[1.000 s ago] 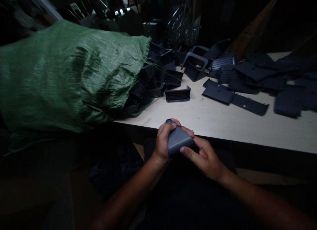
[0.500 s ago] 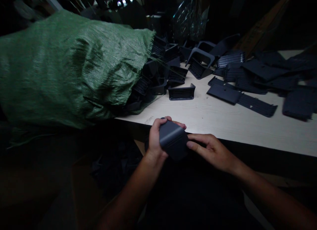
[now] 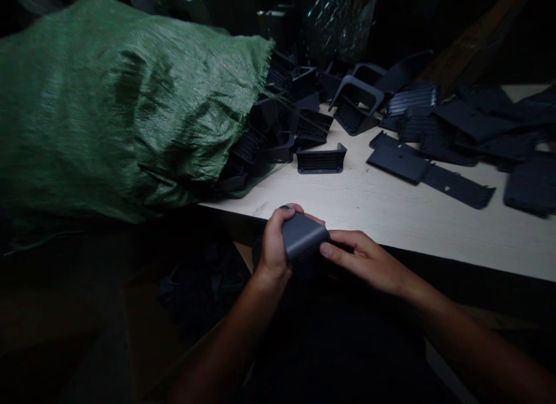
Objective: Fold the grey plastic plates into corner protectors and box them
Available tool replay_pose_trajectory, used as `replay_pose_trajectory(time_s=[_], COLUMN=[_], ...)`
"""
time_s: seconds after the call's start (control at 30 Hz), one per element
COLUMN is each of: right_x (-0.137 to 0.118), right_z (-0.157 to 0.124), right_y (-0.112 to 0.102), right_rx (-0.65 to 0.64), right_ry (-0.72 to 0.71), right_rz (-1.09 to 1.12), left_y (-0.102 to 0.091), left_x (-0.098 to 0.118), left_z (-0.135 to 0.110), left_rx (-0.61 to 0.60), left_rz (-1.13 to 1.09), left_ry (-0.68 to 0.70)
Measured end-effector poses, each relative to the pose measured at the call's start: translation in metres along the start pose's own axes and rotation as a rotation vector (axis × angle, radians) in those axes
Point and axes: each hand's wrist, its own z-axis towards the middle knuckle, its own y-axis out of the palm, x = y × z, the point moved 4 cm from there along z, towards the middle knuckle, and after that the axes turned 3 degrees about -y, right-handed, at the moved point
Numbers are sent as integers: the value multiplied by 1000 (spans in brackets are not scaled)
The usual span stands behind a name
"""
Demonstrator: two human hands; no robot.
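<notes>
A dark grey plastic housing (image 3: 304, 235) with a smooth rounded face is held just in front of the table's near edge. My left hand (image 3: 274, 241) is wrapped round its left side, thumb on top and fingers behind. At the right corner, my right hand (image 3: 365, 256) has its thumb and forefinger closed on the housing's edge. The housing's underside is lost in shadow. Beyond my hands, a similar slatted housing (image 3: 321, 162) stands by itself on the table (image 3: 347, 207).
A large green woven sack (image 3: 130, 114) lies at the left, with dark plastic parts spilling from its mouth. Several flat dark panels (image 3: 399, 160) are heaped at the right. Below the table at left, a cardboard box (image 3: 150, 328) holds more dark parts (image 3: 204, 288).
The housing has tilted in my hands, so its smooth top face shows more and its lower face less. My right thumb has shifted slightly left along it. The view has moved a little.
</notes>
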Motion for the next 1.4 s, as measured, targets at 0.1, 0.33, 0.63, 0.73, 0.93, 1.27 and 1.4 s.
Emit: replay_pose_trajectory(time_s=[0.1,0.33,0.63,0.73,0.93,1.27,1.4], right_x=[-1,2,9,9,-9,-37,-48], right_z=[4,11,23,28,42,64,72], right_y=[4,8,-3,-15,-37,-46,-63], right_rx=[27,45,74,150,222,193,371], right_ry=[-47,-48,93,143,227,263,62], right_rz=[-13,23,152,228,234,73,-33], left_y=[1,-3,-17,-24,-46,-35,-25], left_x=[5,10,2,-6,-1,35,48], left_z=[-5,-1,30,38,46,23,21], left_rx=[-1,-15,191,218,187,-166,-250], left_rz=[117,149,-184,-197,126,521,568], left_ry=[161,152,-177,-123,73,-105,-6])
